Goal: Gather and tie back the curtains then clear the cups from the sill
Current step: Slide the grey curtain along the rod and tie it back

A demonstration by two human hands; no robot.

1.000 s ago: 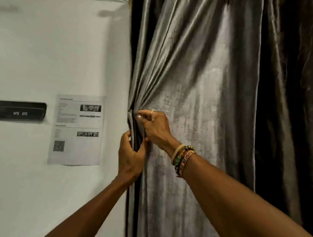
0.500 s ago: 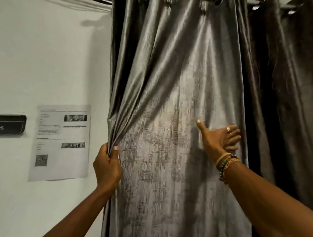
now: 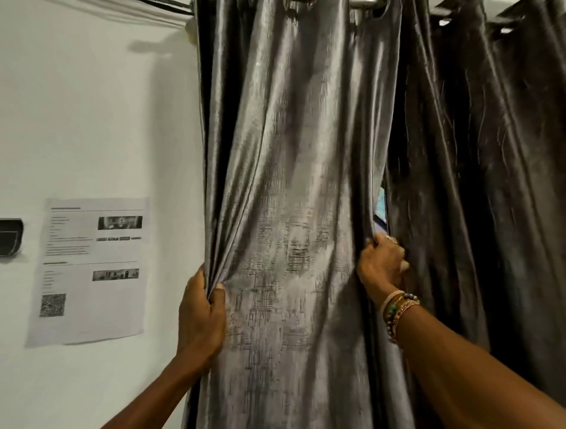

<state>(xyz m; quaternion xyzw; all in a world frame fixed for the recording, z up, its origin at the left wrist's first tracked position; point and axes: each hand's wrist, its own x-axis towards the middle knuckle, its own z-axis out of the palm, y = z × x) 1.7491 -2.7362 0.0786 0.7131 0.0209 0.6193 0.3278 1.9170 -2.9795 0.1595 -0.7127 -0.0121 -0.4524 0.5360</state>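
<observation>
A shiny grey curtain (image 3: pixel 291 199) hangs from a rod at the top, filling the middle of the head view. My left hand (image 3: pixel 200 315) grips its left edge, bunching folds against the wall side. My right hand (image 3: pixel 381 263) grips the curtain's right edge, fingers curled behind the fabric, with bead bracelets on the wrist. A second, darker curtain (image 3: pixel 477 199) hangs to the right. A narrow gap (image 3: pixel 381 205) between the two shows a sliver of light. No cups or sill are in view.
A white wall (image 3: pixel 92 107) lies to the left, with a printed paper sheet (image 3: pixel 92 269) taped on it and a dark sign (image 3: pixel 10 240) at the far left edge. Black cables run along the top near the curtain rod (image 3: pixel 361 3).
My right hand left the left edge, slid flat across the fabric to the right and now grips the curtain's right edge. My left hand kept its hold on the left edge. The view shifted right and up.
</observation>
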